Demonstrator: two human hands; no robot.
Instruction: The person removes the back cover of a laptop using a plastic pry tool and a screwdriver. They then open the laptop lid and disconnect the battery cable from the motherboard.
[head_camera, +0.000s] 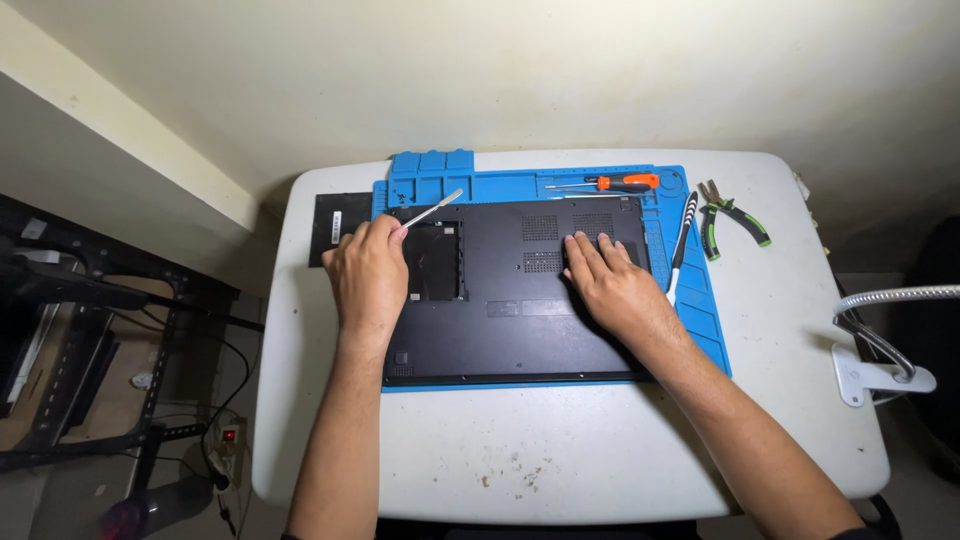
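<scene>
So there's a black laptop (520, 300) flipped bottom-up, sitting on a blue mat (700, 320) in the middle of a white table (560, 450). Near its left end there's an open rectangular bay (437, 262) where a cover has come off, and you can see vent grilles (541, 228) up by the far edge.

The left hand (368, 275) is curled around a thin metal pry tool (432, 209), gripping it low so the flat tip sticks out up and to the right, over the far left corner of the laptop. The hand itself sits right at the left edge of the open bay. Can't tell if the hidden end of the tool is touching the case, the hand's covering it.

The right hand (610, 285) is holding nothing, lying flat and relaxed with fingers spread, palm down on the right part of the laptop's base, fingertips up near the grilles.

Other bits around: a black panel (333, 228) lies on the table just left of the mat, partly under the left hand's side. An orange-handled screwdriver (605, 183) lies along the far edge of the mat. A slim black and white tool (682, 240) rests on the mat's right strip, just beside the right hand. Green-handled pliers (730, 218) are on the bare table right of the mat. A white clamp with a gooseneck arm (880, 350) is fixed to the table's right edge.
</scene>
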